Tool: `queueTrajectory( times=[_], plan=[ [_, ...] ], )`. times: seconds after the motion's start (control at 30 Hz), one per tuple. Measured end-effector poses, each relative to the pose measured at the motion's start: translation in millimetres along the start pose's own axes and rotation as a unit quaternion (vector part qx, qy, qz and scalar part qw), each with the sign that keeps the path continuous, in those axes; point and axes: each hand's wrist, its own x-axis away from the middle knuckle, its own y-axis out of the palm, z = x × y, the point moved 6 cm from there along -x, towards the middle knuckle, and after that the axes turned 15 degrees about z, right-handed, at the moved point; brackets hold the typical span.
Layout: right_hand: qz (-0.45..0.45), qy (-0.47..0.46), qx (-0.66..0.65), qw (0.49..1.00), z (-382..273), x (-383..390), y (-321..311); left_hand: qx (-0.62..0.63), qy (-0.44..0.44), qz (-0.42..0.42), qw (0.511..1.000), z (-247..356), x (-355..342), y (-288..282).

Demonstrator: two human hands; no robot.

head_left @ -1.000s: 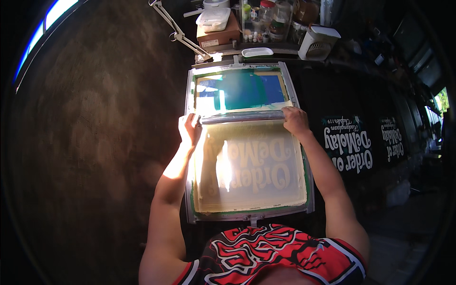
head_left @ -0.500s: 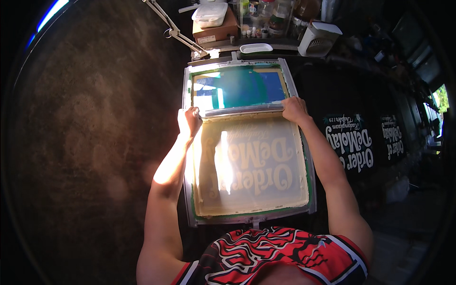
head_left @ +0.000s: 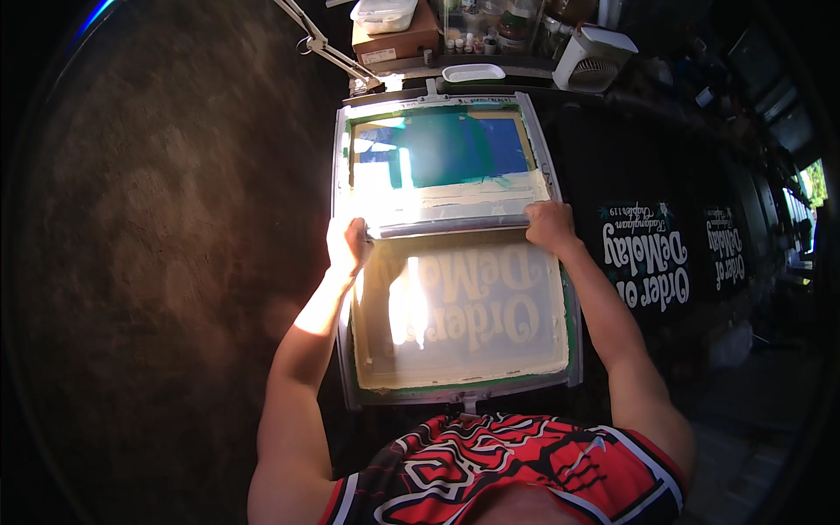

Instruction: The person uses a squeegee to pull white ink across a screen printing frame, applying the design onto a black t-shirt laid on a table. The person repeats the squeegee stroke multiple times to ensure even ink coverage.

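Note:
A framed printing screen (head_left: 574, 350) lies in front of me, its pale mesh showing reversed lettering. Across it, from side to side, runs a squeegee (head_left: 451, 226) with a long grey bar. My left hand (head_left: 348, 247) is closed around its left end, and my right hand (head_left: 551, 226) grips the right end. Cream-coloured ink (head_left: 472, 194) coats the mesh just beyond the bar. Farther off, blue and green film (head_left: 455, 149) covers the screen's far part. Strong sunlight washes out a patch near the left hand.
Dark fabric (head_left: 612, 157) with white lettering (head_left: 643, 262) lies to the right. Behind the screen are a white tray (head_left: 473, 73), a small white fan (head_left: 595, 59), a brown box (head_left: 402, 39) and several bottles and jars. A lamp arm (head_left: 324, 48) reaches in at the far left.
Both hands have drawn the squeegee toward me along the screen. A wider strip of cream-coloured mesh now shows beyond it, and less lettering is visible on the near side.

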Motion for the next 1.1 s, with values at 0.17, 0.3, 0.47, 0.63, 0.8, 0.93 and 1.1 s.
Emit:
queueTrajectory(
  times=[0.17,0.3,0.47,0.63,0.8,0.93,1.1],
  plan=[
    [0.027,-0.013,-0.033,0.999,-15.9,79.3,-24.7,0.053,0.018,-0.014,0.998,29.9,59.5,-52.5],
    [0.053,-0.022,-0.067,0.996,-33.0,162.7,-49.5,0.03,0.068,-0.001,0.997,65.3,124.1,-105.2],
    [0.054,-0.018,-0.081,0.995,-50.0,265.4,-79.9,0.01,0.085,-0.052,0.995,108.3,202.0,-169.1],
    [0.062,-0.035,-0.077,0.995,-72.1,344.2,-106.2,0.019,0.094,-0.024,0.995,143.2,257.6,-224.7],
    [0.122,-0.048,-0.061,0.989,-77.6,374.8,-113.1,0.006,0.114,-0.049,0.992,152.2,284.0,-236.7],
    [0.093,-0.044,-0.06,0.993,-87.3,393.0,-122.1,0.059,0.12,-0.1,0.986,151.1,295.5,-253.2],
    [0.03,0.02,-0.213,0.976,-60.5,399.6,-143.0,0.112,-0.042,-0.05,0.992,122.8,295.2,-280.2]
  ],
)
